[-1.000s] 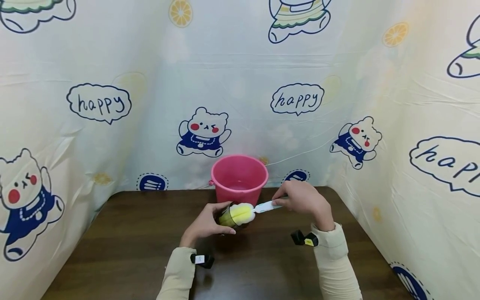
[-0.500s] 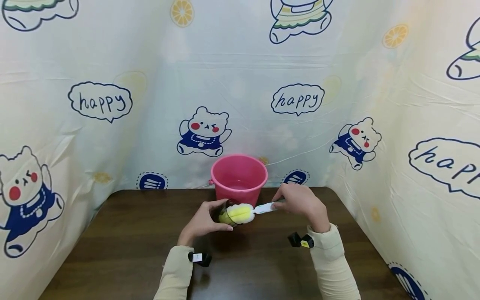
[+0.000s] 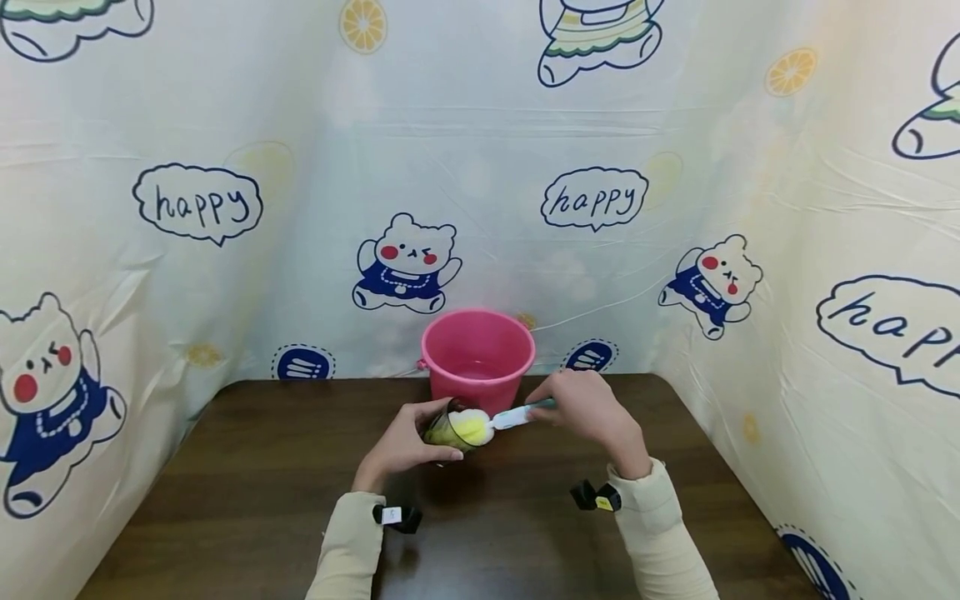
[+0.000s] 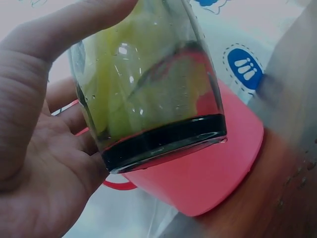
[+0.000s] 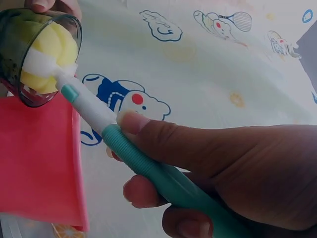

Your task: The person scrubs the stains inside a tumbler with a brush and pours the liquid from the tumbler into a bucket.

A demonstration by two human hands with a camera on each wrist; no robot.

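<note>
My left hand (image 3: 401, 442) grips a tinted clear glass (image 4: 148, 94), tilted with its mouth toward the right. Inside the glass is the yellow and white sponge head of a bottle brush (image 3: 471, 428), which pokes a little out of the rim. Water drops show on the glass wall in the left wrist view. My right hand (image 3: 588, 408) holds the brush by its white and green handle (image 5: 163, 181), thumb along the top and fingers curled beneath. Both hands are over the table, just in front of a pink bucket (image 3: 480, 383).
The bucket stands at the back edge of the dark wooden table (image 3: 247, 483), close to a patterned curtain (image 3: 495, 150) that surrounds the table at the back and sides. Drops of water lie on the tabletop in the left wrist view.
The right hand has moved left toward the glass, and the sponge head has gone deeper into it. The left hand has shifted slightly left with the glass.
</note>
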